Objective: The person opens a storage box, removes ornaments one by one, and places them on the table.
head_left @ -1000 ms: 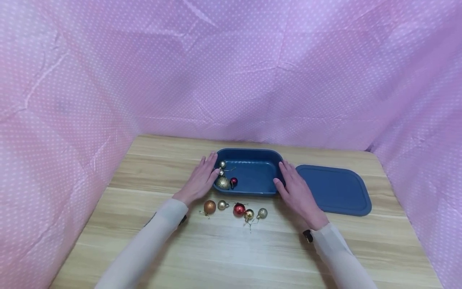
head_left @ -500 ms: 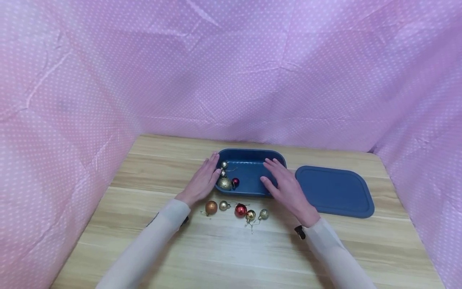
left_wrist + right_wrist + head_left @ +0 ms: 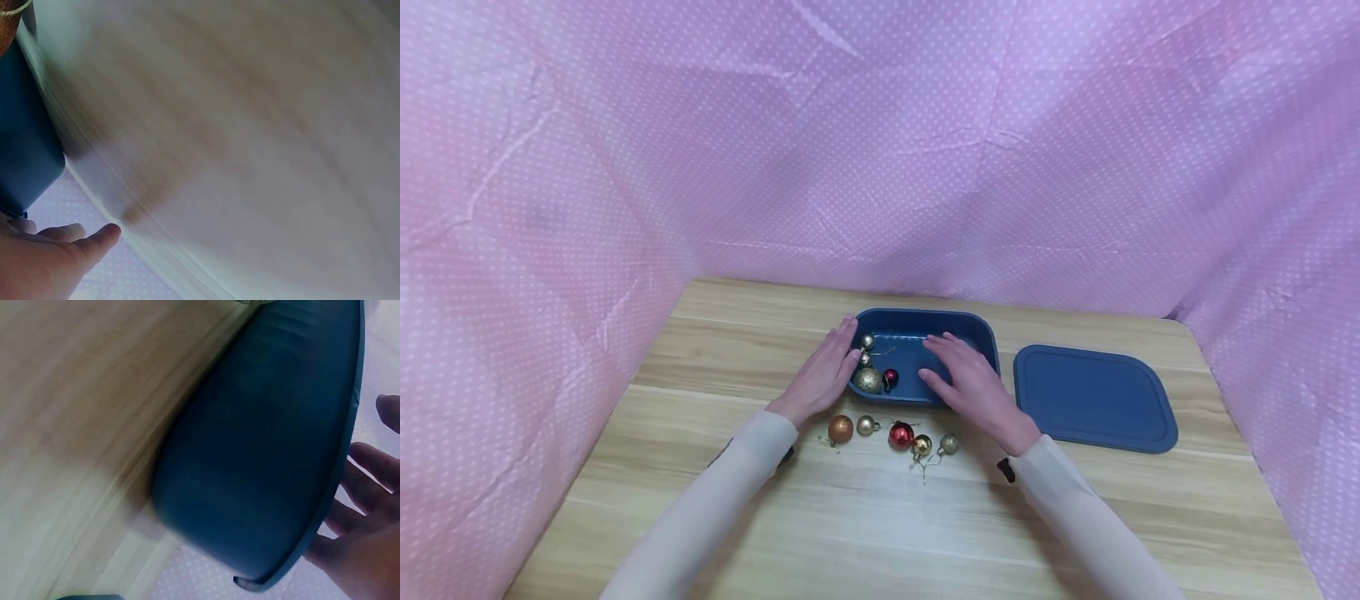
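A dark blue box (image 3: 937,321) stands on the table, with several small baubles in its left end: a large gold glitter bauble (image 3: 868,381), a dark red bauble (image 3: 891,379) and small gold ones (image 3: 868,342). My left hand (image 3: 822,373) rests along the box's left wall, fingers straight. My right hand (image 3: 973,385) hovers over the right half of the box, fingers spread and holding nothing. In front of the box lie an orange bauble (image 3: 840,429), a pale gold bauble (image 3: 867,425), a shiny red bauble (image 3: 901,436), a gold bauble (image 3: 922,445) and a silvery glitter bauble (image 3: 949,443).
A flat blue lid (image 3: 1096,398) lies on the wooden table (image 3: 880,525) to the right of the box. Pink dotted cloth (image 3: 880,150) hangs behind the table and along both sides.
My right hand has left the box's right wall and moved left over its interior. The left hand stays at the left wall, and the baubles look unmoved.
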A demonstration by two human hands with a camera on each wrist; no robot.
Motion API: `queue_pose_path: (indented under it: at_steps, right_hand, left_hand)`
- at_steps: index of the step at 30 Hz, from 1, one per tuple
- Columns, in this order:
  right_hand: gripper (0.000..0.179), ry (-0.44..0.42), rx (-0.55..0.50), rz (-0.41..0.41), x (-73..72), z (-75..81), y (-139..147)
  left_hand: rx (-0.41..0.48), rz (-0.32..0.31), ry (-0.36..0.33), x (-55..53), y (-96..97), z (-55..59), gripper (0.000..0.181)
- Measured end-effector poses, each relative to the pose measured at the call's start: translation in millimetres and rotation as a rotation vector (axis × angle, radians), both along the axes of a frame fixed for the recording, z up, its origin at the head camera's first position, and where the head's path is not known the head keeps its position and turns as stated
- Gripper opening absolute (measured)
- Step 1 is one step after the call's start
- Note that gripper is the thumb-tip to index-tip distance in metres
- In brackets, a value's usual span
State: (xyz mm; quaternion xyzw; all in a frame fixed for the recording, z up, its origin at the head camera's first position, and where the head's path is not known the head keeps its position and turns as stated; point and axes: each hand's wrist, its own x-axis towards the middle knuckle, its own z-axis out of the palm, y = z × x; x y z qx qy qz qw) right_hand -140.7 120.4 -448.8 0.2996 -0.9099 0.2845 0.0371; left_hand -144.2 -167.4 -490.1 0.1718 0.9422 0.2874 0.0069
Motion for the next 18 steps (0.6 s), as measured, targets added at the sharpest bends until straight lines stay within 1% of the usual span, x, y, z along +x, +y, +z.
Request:
queue_pose_path:
  at_steps: [3, 8, 13, 18]
  right_hand:
    - [0.053, -0.011, 0.012, 0.024, -2.1, 0.1, -5]
    - [0.053, -0.014, 0.048, 0.052, -6.4, -0.7, -13]
    - [0.052, -0.062, 0.052, 0.055, -9.8, -0.7, -21]
    - [0.05, -0.105, 0.047, 0.077, -13.7, -1.8, -29]
  left_hand:
    - [0.001, 0.002, 0.005, 1.2, 0.3, 0.8, 0.064]
    - [0.001, 0.008, 0.01, 1.5, 1.0, -1.0, 0.063]
    - [0.001, 0.012, 0.012, 1.6, 1.7, -1.7, 0.062]
    - [0.006, 0.01, 0.0, 2.2, 1.6, 1.2, 0.062]
